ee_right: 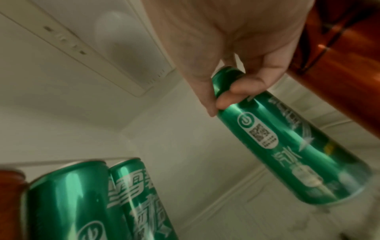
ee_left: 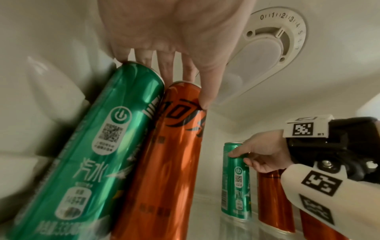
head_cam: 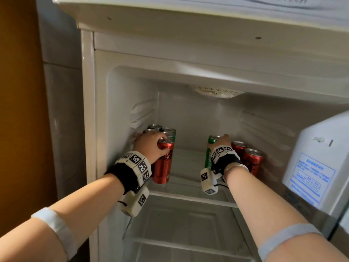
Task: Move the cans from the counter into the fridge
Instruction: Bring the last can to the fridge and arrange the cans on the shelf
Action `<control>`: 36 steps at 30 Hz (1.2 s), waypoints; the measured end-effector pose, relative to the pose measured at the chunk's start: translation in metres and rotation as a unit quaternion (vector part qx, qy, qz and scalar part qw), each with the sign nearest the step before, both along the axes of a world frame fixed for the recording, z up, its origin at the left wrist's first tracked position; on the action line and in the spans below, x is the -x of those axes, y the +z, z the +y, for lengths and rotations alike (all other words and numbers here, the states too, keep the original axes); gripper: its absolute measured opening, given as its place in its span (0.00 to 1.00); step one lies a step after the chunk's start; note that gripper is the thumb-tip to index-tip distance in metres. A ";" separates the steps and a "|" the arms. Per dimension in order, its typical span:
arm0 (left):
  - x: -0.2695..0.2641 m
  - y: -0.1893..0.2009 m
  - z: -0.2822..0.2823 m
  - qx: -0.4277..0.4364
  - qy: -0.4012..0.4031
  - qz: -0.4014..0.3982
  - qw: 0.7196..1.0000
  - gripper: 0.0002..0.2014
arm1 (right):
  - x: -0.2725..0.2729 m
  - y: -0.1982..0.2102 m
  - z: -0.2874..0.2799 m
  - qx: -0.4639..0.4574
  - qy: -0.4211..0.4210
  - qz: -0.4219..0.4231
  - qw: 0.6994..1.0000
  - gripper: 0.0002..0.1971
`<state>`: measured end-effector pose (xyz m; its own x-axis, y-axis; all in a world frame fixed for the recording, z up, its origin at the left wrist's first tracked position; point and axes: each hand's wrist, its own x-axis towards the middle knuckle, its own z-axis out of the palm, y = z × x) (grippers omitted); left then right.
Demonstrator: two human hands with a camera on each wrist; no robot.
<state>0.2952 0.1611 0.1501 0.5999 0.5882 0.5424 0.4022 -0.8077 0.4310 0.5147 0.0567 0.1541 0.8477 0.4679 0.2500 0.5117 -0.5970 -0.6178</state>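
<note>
On the fridge's upper shelf (head_cam: pixel 188 173) my left hand (head_cam: pixel 160 146) grips the top of a red can (head_cam: pixel 162 167) that stands at the front of the left cluster. The left wrist view shows its thumb on that red can (ee_left: pixel 164 154) and the fingers (ee_left: pixel 166 68) reaching behind it and a green can (ee_left: pixel 92 146) beside it. My right hand (head_cam: pixel 221 140) holds a green can (head_cam: pixel 208 156) near its top, upright on the shelf; thumb and fingers wrap its rim (ee_right: pixel 224 94). Two red cans (head_cam: pixel 252 161) stand just right of it.
Several more cans (head_cam: pixel 162 129) stand behind my left hand against the left wall. A thermostat dial (head_cam: pixel 217 92) sits on the ceiling above. The open door (head_cam: pixel 311 167) is at the right. A lower shelf (head_cam: pixel 188 246) lies below.
</note>
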 end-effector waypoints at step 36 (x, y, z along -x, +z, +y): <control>0.001 -0.004 0.001 -0.038 0.013 0.019 0.999 0.20 | 0.000 0.043 -0.025 0.304 -0.035 -0.205 0.930 0.21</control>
<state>0.2939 0.1622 0.1462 0.6063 0.5616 0.5630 0.4375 -0.8268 0.3536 0.5148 0.0319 0.1974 0.7730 0.5762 0.2656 0.5770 -0.8125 0.0833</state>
